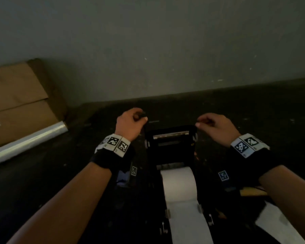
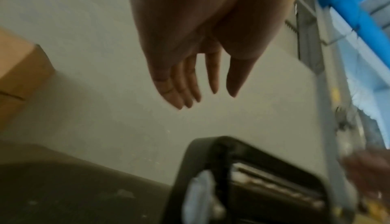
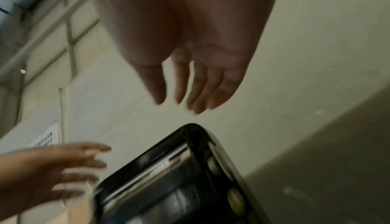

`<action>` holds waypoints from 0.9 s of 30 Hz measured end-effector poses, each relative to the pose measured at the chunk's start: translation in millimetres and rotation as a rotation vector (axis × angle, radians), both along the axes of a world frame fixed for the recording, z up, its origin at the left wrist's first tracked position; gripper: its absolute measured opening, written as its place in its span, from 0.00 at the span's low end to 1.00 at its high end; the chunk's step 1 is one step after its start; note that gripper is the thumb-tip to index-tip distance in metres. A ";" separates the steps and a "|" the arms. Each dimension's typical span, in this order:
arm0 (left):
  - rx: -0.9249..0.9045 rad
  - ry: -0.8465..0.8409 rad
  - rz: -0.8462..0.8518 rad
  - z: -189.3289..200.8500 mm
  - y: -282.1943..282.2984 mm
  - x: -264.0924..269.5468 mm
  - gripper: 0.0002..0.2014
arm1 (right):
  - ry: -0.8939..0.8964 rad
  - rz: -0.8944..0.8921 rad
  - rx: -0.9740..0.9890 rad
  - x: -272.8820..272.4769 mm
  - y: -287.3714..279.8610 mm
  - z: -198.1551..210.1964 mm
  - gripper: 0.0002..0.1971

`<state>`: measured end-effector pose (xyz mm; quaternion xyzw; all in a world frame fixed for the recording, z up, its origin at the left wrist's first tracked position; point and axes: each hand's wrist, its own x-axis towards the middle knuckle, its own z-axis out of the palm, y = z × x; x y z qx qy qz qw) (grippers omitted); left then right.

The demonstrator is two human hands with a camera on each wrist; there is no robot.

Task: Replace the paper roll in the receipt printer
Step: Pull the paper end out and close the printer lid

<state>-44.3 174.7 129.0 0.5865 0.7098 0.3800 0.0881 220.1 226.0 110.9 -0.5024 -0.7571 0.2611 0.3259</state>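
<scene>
The receipt printer (image 1: 171, 155) is sitting on the dark worktop (image 1: 42, 173), its lid (image 1: 171, 131) standing raised at the far end and a paper roll (image 1: 179, 180) lying in the bay, axis running left to right. The left hand (image 1: 130, 122) and right hand (image 1: 213, 125) are being held at the lid's two top corners, equally near; in the wrist views the fingers (image 2: 212, 75) are hanging straight just above the rim, nothing being gripped.

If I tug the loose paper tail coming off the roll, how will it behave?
The paper tail is a thin strip, so likely floppy and easy to crease or tear. The paper roll sits loose in the open printer, so a tug probably spins it and unreels more.
</scene>
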 end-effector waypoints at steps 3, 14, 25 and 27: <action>-0.208 0.004 0.014 -5.1 15.4 0.2 0.26 | 0.045 -0.056 -0.012 -21.0 25.4 3.7 0.20; -0.461 -0.261 -0.104 -21.4 16.7 0.9 0.27 | -0.025 -0.047 -0.262 -35.9 28.0 -20.6 0.29; -0.537 -0.198 -0.354 -31.8 -80.0 6.5 0.27 | 0.141 -0.011 -0.407 7.0 -88.2 -30.6 0.32; -0.592 -0.207 -0.378 -43.4 -93.8 8.9 0.31 | 0.093 -0.009 -0.452 12.1 -107.1 -35.0 0.33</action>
